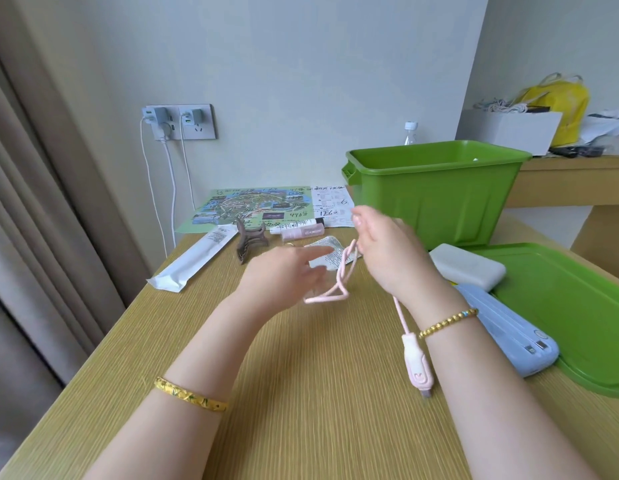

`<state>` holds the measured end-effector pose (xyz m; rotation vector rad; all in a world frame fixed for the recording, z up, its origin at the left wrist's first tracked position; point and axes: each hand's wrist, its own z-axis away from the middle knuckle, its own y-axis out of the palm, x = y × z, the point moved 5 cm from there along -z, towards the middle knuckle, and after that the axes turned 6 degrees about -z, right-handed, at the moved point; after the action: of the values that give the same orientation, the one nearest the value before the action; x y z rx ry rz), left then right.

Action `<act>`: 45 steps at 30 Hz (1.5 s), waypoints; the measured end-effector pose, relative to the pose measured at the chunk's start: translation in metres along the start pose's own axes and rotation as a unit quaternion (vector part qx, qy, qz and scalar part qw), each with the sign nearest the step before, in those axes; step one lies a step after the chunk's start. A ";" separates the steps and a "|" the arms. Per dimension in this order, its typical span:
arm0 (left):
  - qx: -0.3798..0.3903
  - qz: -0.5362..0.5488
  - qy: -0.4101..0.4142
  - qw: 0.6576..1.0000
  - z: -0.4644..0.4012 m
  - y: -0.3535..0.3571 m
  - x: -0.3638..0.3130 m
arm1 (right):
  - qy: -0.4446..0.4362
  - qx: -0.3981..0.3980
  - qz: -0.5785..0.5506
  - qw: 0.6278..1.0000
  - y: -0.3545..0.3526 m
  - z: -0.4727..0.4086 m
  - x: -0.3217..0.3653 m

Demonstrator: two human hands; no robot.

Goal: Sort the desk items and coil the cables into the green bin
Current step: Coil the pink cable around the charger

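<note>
Pink cable (pixel 339 278) looped between both hands' fingers (pixel 361 220)

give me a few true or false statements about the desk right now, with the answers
1. The right hand holds the pink cable. True.
2. The green bin has its lid on. False: the bin is open and the green lid lies flat on the desk beside it.
3. The cable's plug hangs below the right wrist. True.
4. The brown hair clip is inside the bin. False: it sits on the desk near the white packet.
5. The blue power bank lies at the right, partly on the lid. True.
6. Nothing is plugged into the wall socket. False: chargers with white cords are plugged in.
</note>
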<state>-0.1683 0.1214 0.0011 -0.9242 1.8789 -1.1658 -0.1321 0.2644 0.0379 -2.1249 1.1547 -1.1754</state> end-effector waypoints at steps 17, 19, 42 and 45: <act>-0.200 0.213 -0.210 0.933 -0.002 -0.013 0.073 | 0.238 -0.121 -0.233 0.935 0.014 -0.007 -0.076; -0.211 0.249 -0.192 0.926 -0.002 -0.017 0.066 | 0.235 -0.078 -0.149 0.957 0.013 -0.005 -0.076; -0.172 0.494 -0.167 0.836 -0.005 -0.010 0.047 | 0.101 0.251 -0.182 0.945 0.078 0.009 -0.006; -0.223 0.316 -0.195 0.901 -0.002 -0.018 0.057 | 0.048 0.212 -0.160 0.963 0.065 0.006 0.003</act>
<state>-0.1932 0.0676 0.0067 -0.6250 1.9104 -0.1447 -0.1554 0.2259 -0.0092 -1.9756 0.5341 -1.5234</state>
